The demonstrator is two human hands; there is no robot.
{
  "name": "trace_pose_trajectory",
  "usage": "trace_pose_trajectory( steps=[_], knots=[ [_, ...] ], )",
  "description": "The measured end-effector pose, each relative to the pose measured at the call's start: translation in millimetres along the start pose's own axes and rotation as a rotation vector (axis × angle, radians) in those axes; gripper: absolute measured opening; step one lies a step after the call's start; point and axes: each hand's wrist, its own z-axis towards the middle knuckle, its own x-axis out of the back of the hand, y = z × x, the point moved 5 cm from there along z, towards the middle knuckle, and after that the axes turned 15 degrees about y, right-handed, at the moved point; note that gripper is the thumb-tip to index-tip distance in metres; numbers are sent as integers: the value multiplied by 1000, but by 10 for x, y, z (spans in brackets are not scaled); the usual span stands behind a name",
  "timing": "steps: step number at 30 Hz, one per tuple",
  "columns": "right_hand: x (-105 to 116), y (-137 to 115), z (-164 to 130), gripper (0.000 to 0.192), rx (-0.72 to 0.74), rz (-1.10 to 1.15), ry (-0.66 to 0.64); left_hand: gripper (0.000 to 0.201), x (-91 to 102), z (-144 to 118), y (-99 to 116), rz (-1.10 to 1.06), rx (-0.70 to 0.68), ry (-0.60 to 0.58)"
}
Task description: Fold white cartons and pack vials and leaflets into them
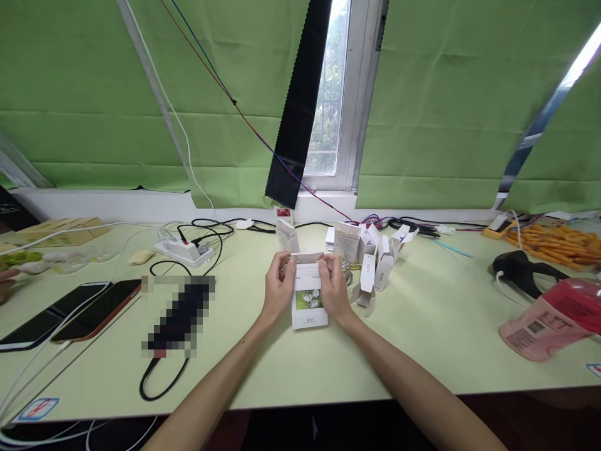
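Note:
A white cardboard box (pixel 310 316) with a green and white flower picture is held upright above the table, its top edge toward the window. My left hand (pixel 278 282) grips its left side, thumb on the front face. On its right side, my right hand (pixel 334 285) closes the same way, with the fingers curled behind and partly hidden. The top end appears to have a raised flap. Just beyond my hands stand a small white box (pixel 287 236) and several white cartons (pixel 347 243), some with flaps open.
At left lie two phones (pixel 101 310), a blurred dark device (pixel 181 316) with a cable loop, and a white power strip (pixel 188 252). A pink bottle (pixel 539 326), black goggles-like object (pixel 519 274) and orange pile (pixel 554 244) are at right. Another person's hand (pixel 7 282) shows far left.

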Motion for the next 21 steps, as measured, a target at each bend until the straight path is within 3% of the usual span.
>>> trace_pose_trajectory(
  steps=[11, 21],
  knots=[
    [9, -16, -50, 21, -10, 92, 83, 30, -19, -40, 82, 18, -35, -26],
    [19, -52, -48, 35, 0, 7, 47, 32, -21, -28, 49, 8, -41, -40]
  ],
)
